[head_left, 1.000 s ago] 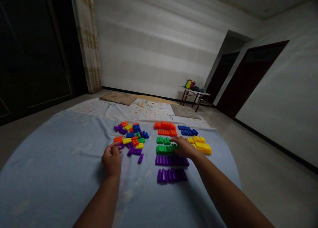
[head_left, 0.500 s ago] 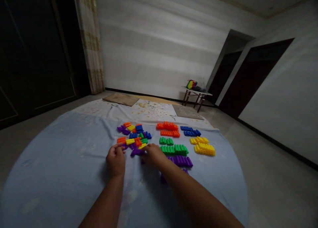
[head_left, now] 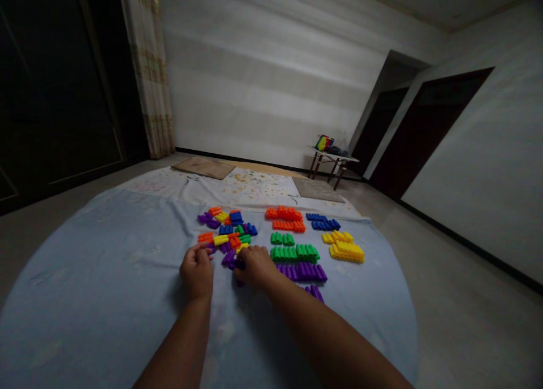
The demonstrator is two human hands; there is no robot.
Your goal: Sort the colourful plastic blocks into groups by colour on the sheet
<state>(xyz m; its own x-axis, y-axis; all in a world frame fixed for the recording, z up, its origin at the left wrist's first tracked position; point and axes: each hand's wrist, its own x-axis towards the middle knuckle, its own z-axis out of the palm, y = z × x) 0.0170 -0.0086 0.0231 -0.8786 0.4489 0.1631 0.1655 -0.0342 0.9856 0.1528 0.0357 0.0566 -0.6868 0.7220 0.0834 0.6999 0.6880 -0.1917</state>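
A loose pile of mixed plastic building blocks [head_left: 220,240] in orange, yellow, blue, green and purple lies in front of my hands. My left hand [head_left: 197,271] rests at the pile's near left side, fingers curled in; what is between them, if anything, is hidden. At the near right edge of the pile, my right hand [head_left: 255,266] has its fingers closed on a purple block [head_left: 240,263], mostly covered by the fingers. Beside it are sorted rows of purple blocks [head_left: 303,272], partly behind my right arm, and green blocks [head_left: 296,253].
Farther right sit grouped orange blocks [head_left: 285,213], blue blocks [head_left: 326,225] and yellow blocks [head_left: 347,251]. A light blue cloth [head_left: 106,281] covers the round table. Two flat boards [head_left: 206,167] lie at its far side. Behind stands a small side table [head_left: 333,153] with a colourful bag.
My right hand has shifted slightly left and nearer, closing on a purple block. My left hand has hardly moved. The whole view has shifted a little.
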